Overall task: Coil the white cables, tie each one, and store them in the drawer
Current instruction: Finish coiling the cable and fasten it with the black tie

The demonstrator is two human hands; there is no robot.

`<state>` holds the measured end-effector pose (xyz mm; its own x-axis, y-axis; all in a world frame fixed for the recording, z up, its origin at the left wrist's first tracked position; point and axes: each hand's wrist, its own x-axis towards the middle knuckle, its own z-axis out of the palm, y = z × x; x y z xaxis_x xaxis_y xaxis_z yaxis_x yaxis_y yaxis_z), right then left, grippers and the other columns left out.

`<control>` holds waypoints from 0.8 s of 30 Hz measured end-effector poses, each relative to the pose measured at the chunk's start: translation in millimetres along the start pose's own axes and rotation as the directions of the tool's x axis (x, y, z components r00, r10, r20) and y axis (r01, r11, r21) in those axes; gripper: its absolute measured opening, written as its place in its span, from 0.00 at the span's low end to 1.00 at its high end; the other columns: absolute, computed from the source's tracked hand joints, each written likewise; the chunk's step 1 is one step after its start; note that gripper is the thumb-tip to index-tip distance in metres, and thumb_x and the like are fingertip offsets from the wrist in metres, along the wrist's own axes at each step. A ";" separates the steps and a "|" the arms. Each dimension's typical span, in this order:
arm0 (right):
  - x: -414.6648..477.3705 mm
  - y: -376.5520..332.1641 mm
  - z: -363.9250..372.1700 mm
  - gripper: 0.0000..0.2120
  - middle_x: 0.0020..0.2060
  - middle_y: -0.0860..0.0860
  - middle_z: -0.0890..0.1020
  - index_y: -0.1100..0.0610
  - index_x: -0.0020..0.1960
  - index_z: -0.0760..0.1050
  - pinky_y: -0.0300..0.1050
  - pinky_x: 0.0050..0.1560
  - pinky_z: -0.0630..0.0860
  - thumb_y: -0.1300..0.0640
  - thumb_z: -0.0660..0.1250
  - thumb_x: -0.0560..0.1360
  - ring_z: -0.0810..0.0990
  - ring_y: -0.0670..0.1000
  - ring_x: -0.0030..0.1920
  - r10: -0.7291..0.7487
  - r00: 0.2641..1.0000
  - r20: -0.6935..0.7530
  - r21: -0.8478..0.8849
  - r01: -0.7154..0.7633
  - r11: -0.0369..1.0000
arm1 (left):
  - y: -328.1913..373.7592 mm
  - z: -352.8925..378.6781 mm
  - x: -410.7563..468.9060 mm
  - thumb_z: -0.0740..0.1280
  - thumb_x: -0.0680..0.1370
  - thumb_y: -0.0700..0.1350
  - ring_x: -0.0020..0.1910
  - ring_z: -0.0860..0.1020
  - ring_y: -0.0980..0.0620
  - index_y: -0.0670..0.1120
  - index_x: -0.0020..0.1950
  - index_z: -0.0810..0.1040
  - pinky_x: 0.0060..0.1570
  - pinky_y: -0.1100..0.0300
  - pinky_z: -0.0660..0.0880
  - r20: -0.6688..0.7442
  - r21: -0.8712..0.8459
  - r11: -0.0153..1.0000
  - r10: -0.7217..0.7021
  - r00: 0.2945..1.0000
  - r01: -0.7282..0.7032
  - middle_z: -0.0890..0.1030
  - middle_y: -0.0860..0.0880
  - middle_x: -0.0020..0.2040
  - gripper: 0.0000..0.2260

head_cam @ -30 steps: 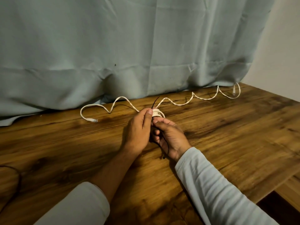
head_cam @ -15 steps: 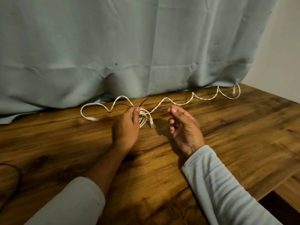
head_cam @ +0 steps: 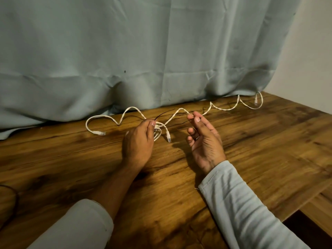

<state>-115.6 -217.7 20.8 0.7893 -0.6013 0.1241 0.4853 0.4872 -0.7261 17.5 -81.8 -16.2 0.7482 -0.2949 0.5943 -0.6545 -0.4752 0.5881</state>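
Note:
My left hand pinches a small coiled white cable just above the wooden table; a connector end hangs from the coil. A thin black tie sticks up and to the right from the pinch. My right hand hovers to the right of the coil, fingers apart, holding nothing. A second white cable lies uncoiled in a wavy line along the back of the table, from a plug at the left to a loop at the far right. No drawer is in view.
A pale blue-green curtain hangs behind the table and drapes onto its back edge. A dark cord curves at the table's left edge. The table's right edge drops to a dark gap at lower right.
Both hands held the coil together a second ago. My right hand has let go and moved right, opening. My left hand has carried the coil slightly left.

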 end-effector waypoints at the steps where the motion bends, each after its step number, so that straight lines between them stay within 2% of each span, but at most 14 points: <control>1: -0.2 -0.4 -0.1 0.09 0.47 0.51 0.87 0.56 0.58 0.82 0.35 0.30 0.75 0.62 0.66 0.81 0.80 0.44 0.34 0.000 1.000 -0.004 0.003 0.000 1.000 | 0.7 0.1 -0.3 0.48 0.84 0.63 0.40 0.80 0.48 0.55 0.60 0.80 0.43 0.46 0.80 0.004 0.002 1.000 0.000 1.000 0.000 0.83 0.52 0.42 0.24; 4: 0.8 0.3 -0.5 0.08 0.45 0.51 0.87 0.56 0.58 0.82 0.35 0.31 0.76 0.62 0.68 0.80 0.81 0.44 0.36 0.000 0.999 -0.043 0.010 0.000 1.000 | 2.6 -0.6 -0.7 0.49 0.85 0.61 0.40 0.80 0.49 0.55 0.60 0.79 0.44 0.45 0.80 0.010 0.014 1.000 0.001 1.000 -0.001 0.82 0.52 0.42 0.21; 7: 4.1 2.9 -2.7 0.05 0.45 0.53 0.87 0.56 0.53 0.81 0.37 0.34 0.79 0.63 0.69 0.79 0.82 0.47 0.40 -0.036 0.997 -0.061 -0.004 0.035 0.999 | 3.8 -1.6 -1.8 0.52 0.87 0.57 0.39 0.80 0.49 0.54 0.61 0.80 0.45 0.45 0.80 0.011 0.014 1.000 0.023 1.000 -0.023 0.82 0.52 0.40 0.18; 11: 6.5 5.2 -4.5 0.04 0.45 0.55 0.87 0.58 0.52 0.80 0.42 0.41 0.83 0.64 0.69 0.78 0.85 0.51 0.44 -0.080 0.995 -0.060 0.020 0.082 0.996 | 4.7 -2.0 -1.4 0.52 0.86 0.58 0.40 0.81 0.49 0.54 0.61 0.80 0.46 0.45 0.80 0.014 0.034 0.999 0.029 0.999 -0.030 0.83 0.52 0.42 0.18; 14: 6.0 5.7 -3.2 0.04 0.41 0.55 0.86 0.59 0.53 0.80 0.43 0.42 0.84 0.64 0.68 0.79 0.86 0.52 0.42 -0.106 0.993 -0.048 0.033 0.107 0.994 | 6.8 -2.6 -2.1 0.52 0.86 0.58 0.42 0.81 0.49 0.53 0.62 0.80 0.48 0.45 0.80 0.027 0.065 0.997 0.037 0.999 -0.039 0.85 0.51 0.45 0.19; 19: 6.3 10.7 -3.6 0.08 0.39 0.54 0.85 0.64 0.57 0.81 0.40 0.35 0.81 0.64 0.70 0.79 0.83 0.50 0.37 -0.209 0.976 -0.060 -0.155 0.198 0.968 | 12.3 -3.8 -3.3 0.53 0.87 0.55 0.43 0.82 0.49 0.51 0.65 0.80 0.49 0.47 0.79 0.047 0.088 0.994 0.066 0.997 -0.070 0.86 0.50 0.47 0.18; 24: 8.2 14.8 -6.8 0.07 0.42 0.54 0.86 0.62 0.55 0.84 0.38 0.31 0.75 0.65 0.72 0.78 0.81 0.49 0.35 -0.318 0.947 -0.038 -0.347 0.286 0.893 | 15.7 -4.3 -6.2 0.51 0.86 0.57 0.45 0.82 0.48 0.51 0.65 0.80 0.53 0.47 0.77 0.079 0.099 0.988 0.113 0.990 -0.120 0.86 0.50 0.48 0.21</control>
<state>-104.6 -219.7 6.5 0.5791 -0.7487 0.3228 0.5287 0.0434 -0.8477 2.1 -83.9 -8.3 0.6761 -0.4114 0.6113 -0.7256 -0.5162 0.4550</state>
